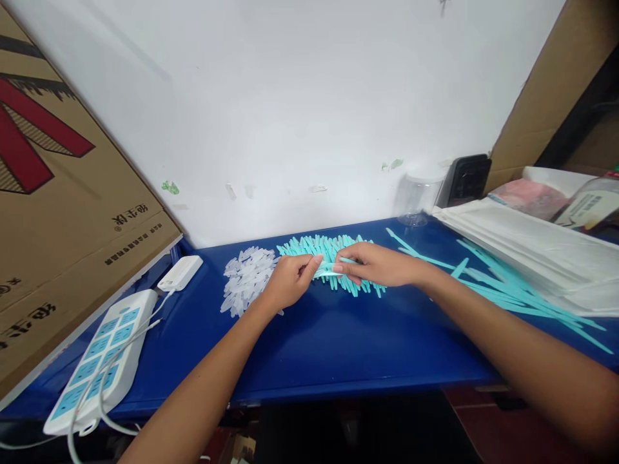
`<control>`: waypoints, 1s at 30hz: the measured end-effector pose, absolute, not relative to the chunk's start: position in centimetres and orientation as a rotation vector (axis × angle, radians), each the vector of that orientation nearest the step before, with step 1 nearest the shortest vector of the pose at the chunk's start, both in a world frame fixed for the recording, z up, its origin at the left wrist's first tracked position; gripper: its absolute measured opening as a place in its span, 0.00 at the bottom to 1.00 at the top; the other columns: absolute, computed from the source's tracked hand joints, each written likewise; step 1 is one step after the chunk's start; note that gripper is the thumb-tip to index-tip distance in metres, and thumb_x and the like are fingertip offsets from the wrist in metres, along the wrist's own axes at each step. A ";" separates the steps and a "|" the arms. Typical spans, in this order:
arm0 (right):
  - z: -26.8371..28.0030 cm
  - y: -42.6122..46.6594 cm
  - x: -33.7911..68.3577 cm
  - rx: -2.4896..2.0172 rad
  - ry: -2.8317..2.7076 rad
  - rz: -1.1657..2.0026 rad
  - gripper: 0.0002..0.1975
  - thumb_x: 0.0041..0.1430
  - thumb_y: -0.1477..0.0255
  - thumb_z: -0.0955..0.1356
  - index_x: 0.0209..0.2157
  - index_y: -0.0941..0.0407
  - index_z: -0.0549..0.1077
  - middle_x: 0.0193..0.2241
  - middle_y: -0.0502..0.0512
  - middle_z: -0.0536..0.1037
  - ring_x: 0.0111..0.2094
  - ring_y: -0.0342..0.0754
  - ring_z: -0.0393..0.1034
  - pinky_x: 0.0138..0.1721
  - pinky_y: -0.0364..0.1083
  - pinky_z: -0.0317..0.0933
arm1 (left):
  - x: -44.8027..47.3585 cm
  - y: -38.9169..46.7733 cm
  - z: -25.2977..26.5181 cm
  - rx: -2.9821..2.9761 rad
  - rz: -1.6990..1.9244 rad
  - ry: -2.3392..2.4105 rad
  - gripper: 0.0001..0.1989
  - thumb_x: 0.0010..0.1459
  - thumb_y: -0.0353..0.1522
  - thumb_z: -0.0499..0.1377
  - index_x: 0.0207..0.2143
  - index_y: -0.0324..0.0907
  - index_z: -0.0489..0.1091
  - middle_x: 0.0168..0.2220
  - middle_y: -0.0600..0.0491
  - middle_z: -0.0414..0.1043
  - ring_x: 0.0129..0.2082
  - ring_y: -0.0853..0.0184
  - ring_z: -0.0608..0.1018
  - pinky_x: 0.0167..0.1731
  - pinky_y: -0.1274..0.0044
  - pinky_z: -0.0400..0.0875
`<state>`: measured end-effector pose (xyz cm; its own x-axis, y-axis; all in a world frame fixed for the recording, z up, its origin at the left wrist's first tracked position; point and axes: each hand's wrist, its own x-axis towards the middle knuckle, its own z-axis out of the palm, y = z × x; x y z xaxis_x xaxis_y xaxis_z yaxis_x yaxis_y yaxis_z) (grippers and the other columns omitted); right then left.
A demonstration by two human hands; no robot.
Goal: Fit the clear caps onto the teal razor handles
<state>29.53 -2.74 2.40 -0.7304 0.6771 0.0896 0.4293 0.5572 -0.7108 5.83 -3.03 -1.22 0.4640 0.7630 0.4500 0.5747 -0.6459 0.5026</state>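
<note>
In the middle of the head view, my left hand (293, 278) is closed, thumb and fingers pinching the left end of a slim turquoise plastic stick (326, 267). My right hand (374, 263) is closed on the right end of it, fingers bent. Whether it is one stick or several cannot be made out. Just below and behind both hands spreads a pile of short turquoise plastic pieces (309, 245). To the left of my left hand lies a heap of small translucent whitish pieces (246, 277). Longer turquoise sticks (503, 290) lie scattered under and beyond my right forearm.
A white power strip (138, 341) with cables and a white adapter (180, 273) lie at the left of the blue table (348, 348). A printed cardboard box (87, 193) stands there. At back right are a clear jar (416, 196) and white packaging (527, 238).
</note>
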 end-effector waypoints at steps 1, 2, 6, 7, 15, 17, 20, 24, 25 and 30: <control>2.5 -2.7 29.6 -0.900 -2.442 0.969 0.26 0.69 0.52 0.63 0.25 0.56 0.69 0.20 0.49 0.72 0.21 0.41 0.62 0.28 0.43 0.57 | 5.8 -3.0 -1.1 2.445 0.960 1.149 0.25 0.73 0.42 0.48 0.22 0.42 0.50 0.20 0.59 0.46 0.21 0.72 0.54 0.25 0.74 0.48; 2.6 -2.6 29.7 -0.895 -2.442 0.968 0.25 0.69 0.52 0.63 0.25 0.56 0.68 0.20 0.49 0.71 0.21 0.41 0.62 0.28 0.43 0.57 | 5.7 -3.0 -1.0 2.453 0.956 1.153 0.25 0.73 0.42 0.48 0.22 0.42 0.50 0.20 0.59 0.46 0.21 0.72 0.54 0.26 0.74 0.48; 2.8 -2.2 30.4 -0.896 -2.427 0.974 0.23 0.69 0.53 0.63 0.26 0.56 0.68 0.19 0.47 0.70 0.20 0.41 0.62 0.27 0.43 0.57 | 5.3 -2.8 -0.6 2.483 0.948 1.186 0.25 0.73 0.42 0.47 0.23 0.42 0.50 0.19 0.59 0.47 0.21 0.72 0.54 0.26 0.74 0.48; 2.8 -2.1 30.6 -0.904 -2.423 0.971 0.22 0.69 0.53 0.64 0.27 0.55 0.69 0.19 0.47 0.70 0.20 0.41 0.62 0.26 0.43 0.57 | 5.1 -2.7 -0.5 2.489 0.959 1.199 0.25 0.73 0.42 0.47 0.23 0.42 0.50 0.19 0.59 0.47 0.21 0.72 0.54 0.26 0.74 0.48; 2.7 -1.2 31.5 -0.978 -2.413 0.932 0.22 0.68 0.53 0.64 0.29 0.55 0.70 0.21 0.48 0.69 0.21 0.42 0.60 0.25 0.43 0.55 | 4.4 -2.0 -0.6 2.504 0.966 1.243 0.25 0.73 0.42 0.47 0.23 0.42 0.48 0.20 0.59 0.45 0.21 0.72 0.53 0.26 0.74 0.47; 2.8 -1.0 31.9 -0.986 -2.425 0.912 0.22 0.68 0.52 0.64 0.28 0.55 0.70 0.21 0.48 0.69 0.21 0.42 0.59 0.25 0.44 0.54 | 4.3 -2.0 -0.5 2.496 0.976 1.255 0.25 0.73 0.42 0.47 0.23 0.42 0.47 0.20 0.59 0.45 0.21 0.72 0.53 0.26 0.73 0.47; 3.3 -0.7 32.9 -1.076 -2.403 0.855 0.23 0.68 0.50 0.63 0.30 0.55 0.72 0.22 0.49 0.69 0.22 0.42 0.59 0.26 0.44 0.53 | 3.7 -1.9 -0.1 2.466 1.074 1.304 0.25 0.73 0.43 0.48 0.22 0.42 0.47 0.20 0.59 0.44 0.21 0.72 0.53 0.25 0.73 0.47; 3.3 -0.1 33.7 -1.306 -2.262 0.670 0.23 0.70 0.54 0.61 0.28 0.56 0.70 0.22 0.51 0.71 0.22 0.44 0.61 0.28 0.45 0.54 | 2.8 -1.3 0.0 2.449 1.263 1.465 0.25 0.72 0.42 0.47 0.22 0.43 0.49 0.19 0.58 0.46 0.20 0.72 0.55 0.26 0.73 0.47; 3.1 0.0 33.5 -1.360 -2.232 0.597 0.22 0.72 0.57 0.60 0.28 0.56 0.69 0.23 0.53 0.73 0.23 0.44 0.62 0.29 0.45 0.54 | 2.7 -1.1 -0.2 2.462 1.267 1.507 0.25 0.72 0.41 0.47 0.22 0.43 0.50 0.19 0.58 0.47 0.19 0.71 0.55 0.26 0.73 0.47; 0.6 0.0 31.0 -1.652 -2.167 0.228 0.15 0.73 0.70 0.58 0.37 0.58 0.72 0.33 0.63 0.80 0.33 0.52 0.73 0.33 0.46 0.55 | 3.2 -0.9 -1.2 2.544 1.098 1.574 0.25 0.73 0.41 0.47 0.21 0.43 0.50 0.17 0.58 0.51 0.18 0.71 0.56 0.26 0.72 0.46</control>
<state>30.96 0.05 0.57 -0.2180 0.9515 0.2170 0.8856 0.2863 -0.3657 3.18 -0.95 -1.21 0.2751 0.7725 0.5723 0.8039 -0.5113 0.3038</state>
